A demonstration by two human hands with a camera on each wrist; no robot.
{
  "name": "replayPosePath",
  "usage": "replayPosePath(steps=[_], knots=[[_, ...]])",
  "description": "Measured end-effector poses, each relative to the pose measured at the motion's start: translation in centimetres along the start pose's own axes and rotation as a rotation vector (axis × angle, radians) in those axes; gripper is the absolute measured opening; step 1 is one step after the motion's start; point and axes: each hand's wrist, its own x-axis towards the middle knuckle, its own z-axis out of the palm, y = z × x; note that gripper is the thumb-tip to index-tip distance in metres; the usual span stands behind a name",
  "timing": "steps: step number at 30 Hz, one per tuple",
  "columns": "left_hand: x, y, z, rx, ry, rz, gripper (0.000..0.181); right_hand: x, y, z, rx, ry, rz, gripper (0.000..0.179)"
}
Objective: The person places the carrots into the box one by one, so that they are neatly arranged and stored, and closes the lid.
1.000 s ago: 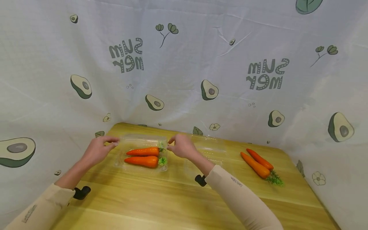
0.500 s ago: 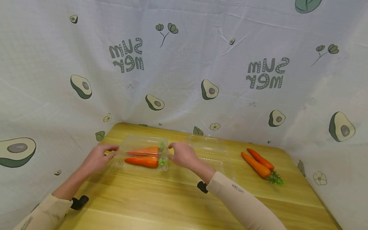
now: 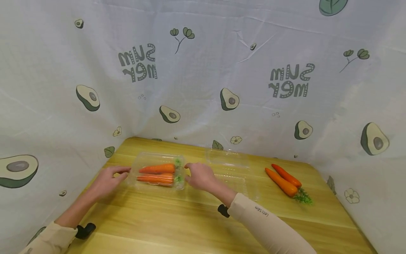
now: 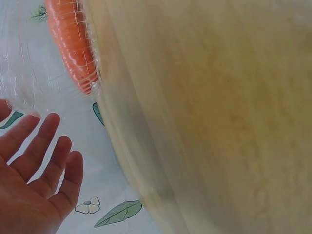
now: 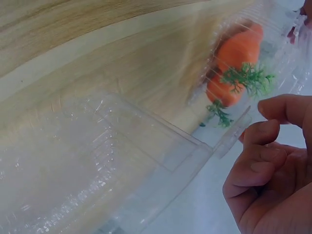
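A clear plastic clamshell container [image 3: 134, 186] at the left of the table holds two orange carrots [image 3: 157, 168] with green tops. Its hinged lid [image 3: 158, 157] now lies over both carrots; I cannot tell whether its front rim meets the base. At the left side, my left hand [image 3: 108, 180] pinches the lid's edge between thumb and forefinger. The other left fingers stretch out loosely in the left wrist view. My right hand [image 3: 202, 177] holds the lid's opposite side near the green tops, with its lower fingers curled in the right wrist view.
A second clear container [image 3: 250, 188] stands open beside my right forearm, its lid [image 3: 226, 159] folded back. Two loose carrots [image 3: 283, 181] with leafy tops lie farther right on the wooden table [image 3: 177, 218]. A printed curtain [image 3: 196, 70] hangs behind the table and at its sides.
Both hands have swung the lid forward and down from behind the carrots until it covers the front one too. The second container and loose carrots stay put.
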Motion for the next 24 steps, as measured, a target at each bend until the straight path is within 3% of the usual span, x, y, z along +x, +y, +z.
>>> replayPosePath(steps=[7, 13, 17, 24], knots=[[-0.23, 0.42, 0.22, 0.014, -0.032, -0.058, 0.047, -0.48, 0.19, -0.51, 0.151, -0.092, 0.023, 0.042], [-0.16, 0.7, -0.52, -0.087, -0.184, -0.174, 0.047, -0.77, -0.06, -0.51, 0.282, -0.186, 0.043, 0.033], [0.21, 0.29, -0.73, -0.168, -0.266, -0.259, 0.039, -0.72, -0.38, -0.23, 0.334, -0.215, 0.068, 0.049], [0.69, 0.03, -0.57, -0.276, -0.341, -0.365, 0.035, -0.87, -0.61, 0.19, 0.468, -0.243, 0.131, 0.056]])
